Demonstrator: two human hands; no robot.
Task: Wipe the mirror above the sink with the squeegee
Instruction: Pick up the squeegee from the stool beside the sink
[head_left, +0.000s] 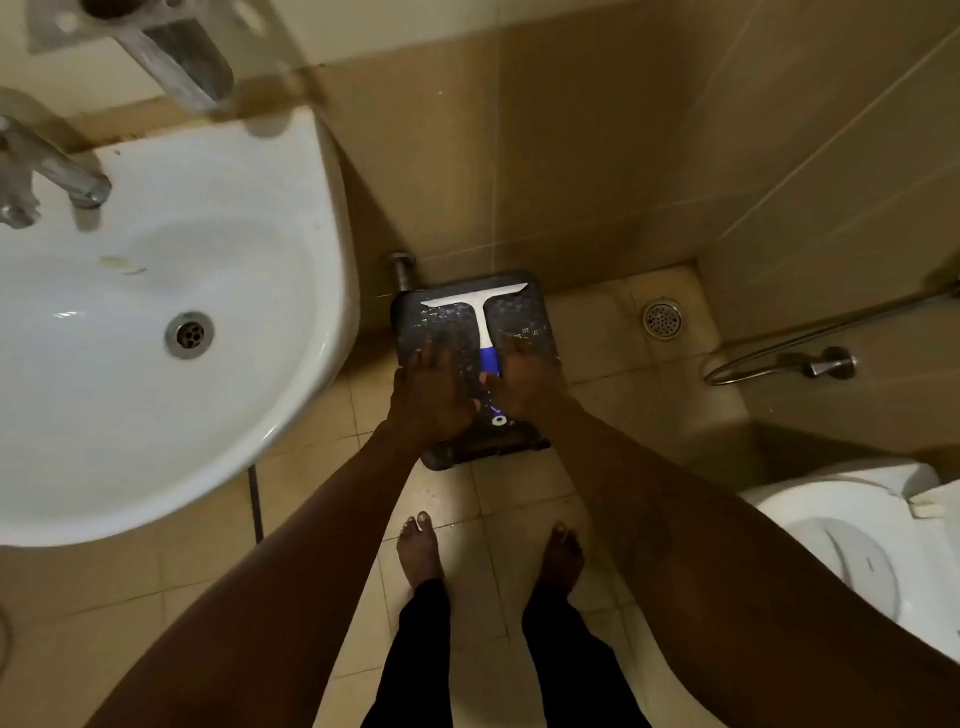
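While squeegee (483, 327) lies lengthwise, blade (474, 295) toward wall (571, 156)

The white squeegee (480, 325) with a blue handle lies flat on a dark stool (524, 322), blade at the far end.

Tan tiled floor (509, 499). On it, close to the wall (571, 156), a dark square stool (441, 322). Flat on top of the stool, a white and blue squeegee (482, 332), wide end toward the wall. Also on the floor: a round metal drain (662, 319) and two bare feet (418, 551).
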